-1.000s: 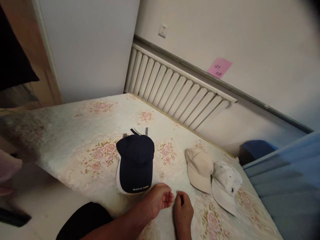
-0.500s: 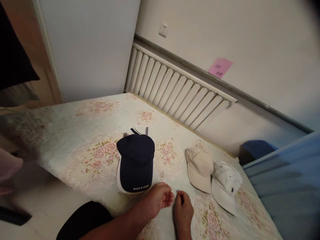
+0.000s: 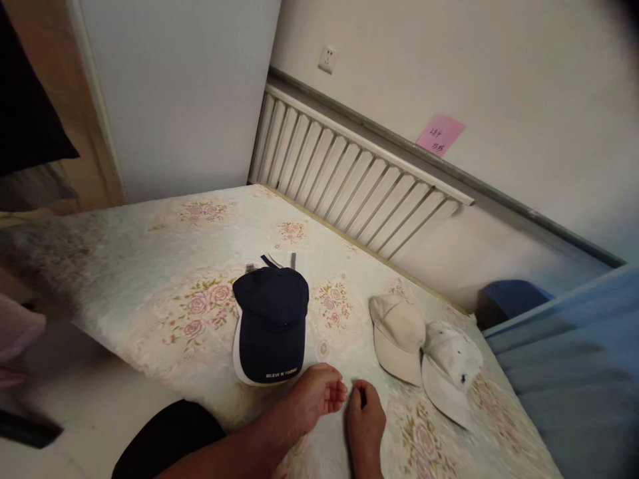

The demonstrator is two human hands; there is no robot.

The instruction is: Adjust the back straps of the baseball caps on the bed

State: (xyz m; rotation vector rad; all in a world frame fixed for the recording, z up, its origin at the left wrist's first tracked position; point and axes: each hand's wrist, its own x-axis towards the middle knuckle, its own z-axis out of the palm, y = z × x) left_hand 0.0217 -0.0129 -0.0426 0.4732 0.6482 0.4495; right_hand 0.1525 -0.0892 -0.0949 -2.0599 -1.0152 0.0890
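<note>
A navy baseball cap [image 3: 272, 319] lies on the flowered tablecloth, its brim towards me with small lettering along the edge. A white cap brim peeks out beneath it on the left, and loose straps stick up at the back. Just right of that brim, my left hand [image 3: 322, 392] rests half curled with nothing in it. My right hand [image 3: 367, 419] is loosely closed beside it, the thumb near the index finger, and no object shows in it. Farther right, a beige cap [image 3: 399, 336] touches a white cap [image 3: 452, 366] with a small dark emblem.
The flowered tablecloth [image 3: 249, 226] reaches back to a white radiator [image 3: 339, 176] on the wall. A pink note [image 3: 440, 135] hangs above the radiator. Blue fabric [image 3: 574, 359] and a dark blue object [image 3: 514, 299] stand at the right. A black rounded shape [image 3: 170, 442] is at the lower left.
</note>
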